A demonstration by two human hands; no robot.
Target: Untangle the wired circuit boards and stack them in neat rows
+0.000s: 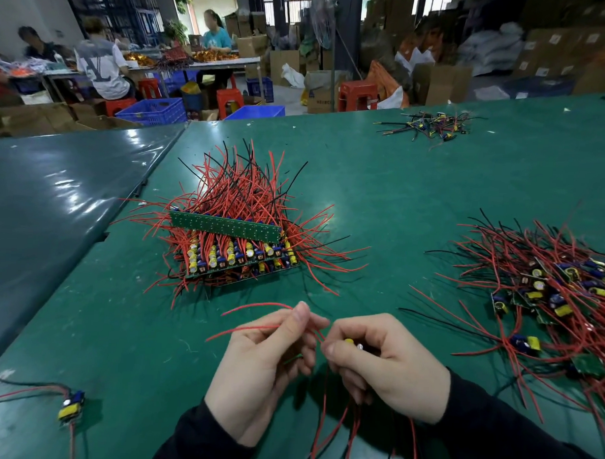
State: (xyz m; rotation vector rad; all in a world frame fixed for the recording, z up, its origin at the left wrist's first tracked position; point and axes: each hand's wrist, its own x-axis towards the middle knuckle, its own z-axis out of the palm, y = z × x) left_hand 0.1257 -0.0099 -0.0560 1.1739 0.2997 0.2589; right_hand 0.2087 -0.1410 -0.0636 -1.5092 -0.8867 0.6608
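Two bare hands work low at the centre of a green-covered table [398,184]. The left hand [265,368] pinches thin red wires [253,327] between thumb and forefinger, and the right hand [382,366] curls its fingers round a small circuit board with a yellow part [349,341], whose red and black leads hang down toward 6 o'clock. At 12 o'clock from the hands stands a neat stack of green circuit boards with yellow and blue parts [238,254], red and black wires bristling out on all sides, with one long green board [225,225] leaning on edge across its top. At 3 o'clock lies a loose tangled heap of wired boards [546,289]. At 8 o'clock, near the table edge, rests a single board with a yellow part and red leads [71,405]. Far off at 1 o'clock sits a small scatter of short wire pieces [431,125]. Beyond the table, at 11 o'clock, blue plastic crates [154,111] stand on the floor among red stools [357,95] and cardboard boxes [283,62]; what the crates hold cannot be told. People sit at another table there.
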